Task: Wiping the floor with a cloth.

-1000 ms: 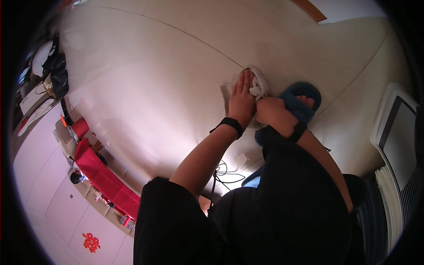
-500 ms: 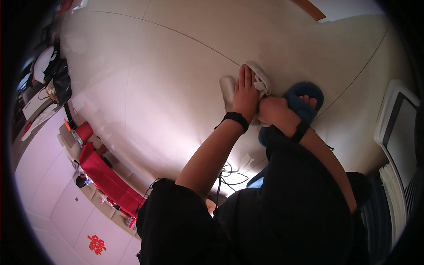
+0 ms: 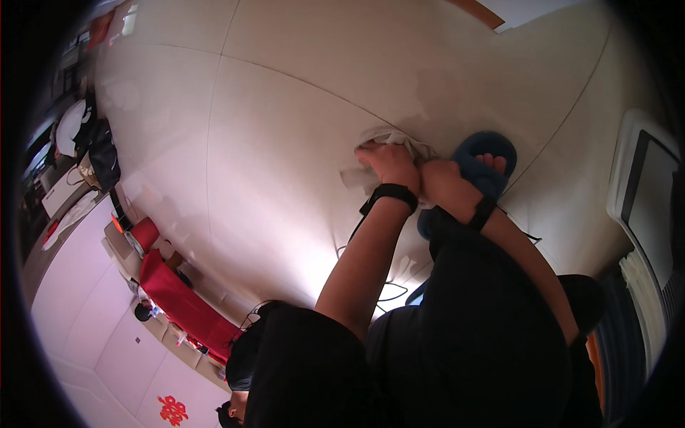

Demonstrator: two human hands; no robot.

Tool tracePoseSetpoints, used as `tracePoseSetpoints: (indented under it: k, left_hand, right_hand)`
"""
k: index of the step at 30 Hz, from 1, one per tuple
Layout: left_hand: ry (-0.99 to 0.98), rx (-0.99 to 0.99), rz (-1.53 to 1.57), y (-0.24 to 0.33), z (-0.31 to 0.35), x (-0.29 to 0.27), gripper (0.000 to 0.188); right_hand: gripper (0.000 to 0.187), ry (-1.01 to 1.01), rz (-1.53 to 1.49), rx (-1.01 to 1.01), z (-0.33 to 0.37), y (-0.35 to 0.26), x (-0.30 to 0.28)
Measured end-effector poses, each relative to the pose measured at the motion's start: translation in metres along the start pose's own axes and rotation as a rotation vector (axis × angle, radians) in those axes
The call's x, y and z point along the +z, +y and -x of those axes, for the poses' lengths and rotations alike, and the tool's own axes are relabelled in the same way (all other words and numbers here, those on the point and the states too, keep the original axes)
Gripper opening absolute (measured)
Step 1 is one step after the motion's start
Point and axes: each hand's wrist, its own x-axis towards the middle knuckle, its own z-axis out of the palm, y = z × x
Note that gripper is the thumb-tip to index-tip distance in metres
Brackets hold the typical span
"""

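Pale cloth (image 3: 414, 145) lies on tiled floor (image 3: 285, 128) under bent left hand (image 3: 392, 165); right hand (image 3: 442, 180) curled alongside; whether either grips, cannot tell.

Your cloth (image 3: 407, 139) is pale greyish beige, limp and crumpled, lying on the light tiled floor (image 3: 285, 150). Your left hand (image 3: 389, 165) covers its middle. Bunched folds arch along the far side of your fingers and run right toward your right hand (image 3: 446, 182); a blurred flap spreads out to the left. You cannot see its full outline beneath your hands.
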Motion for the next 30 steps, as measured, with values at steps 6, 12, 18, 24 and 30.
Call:
tracePoseSetpoints:
  k: [6,12,18,24,30]
  left_hand:
    - [-0.101,0.157,0.121,-0.013,-0.018,0.007,0.019]
    - [-0.095,0.582,0.255,-0.054,-0.055,0.013,0.025]
    - [-0.646,0.56,0.831,-0.067,-0.057,-0.004,0.042]
    - [-0.65,0.345,1.476,-0.059,-0.043,0.031,0.044]
    - [-0.396,0.335,1.935,-0.043,-0.019,0.068,0.034]
  right_hand:
    - [0.043,-0.025,-0.074,0.002,0.001,-0.008,-0.004]
    - [0.039,0.033,-0.039,-0.014,-0.002,-0.007,0.003]
    - [0.043,-0.001,-0.096,-0.019,-0.004,-0.002,-0.003]
    - [0.046,0.032,-0.139,0.029,-0.001,-0.007,-0.022]
    - [0.039,0.197,-0.148,0.039,-0.003,-0.007,-0.023]
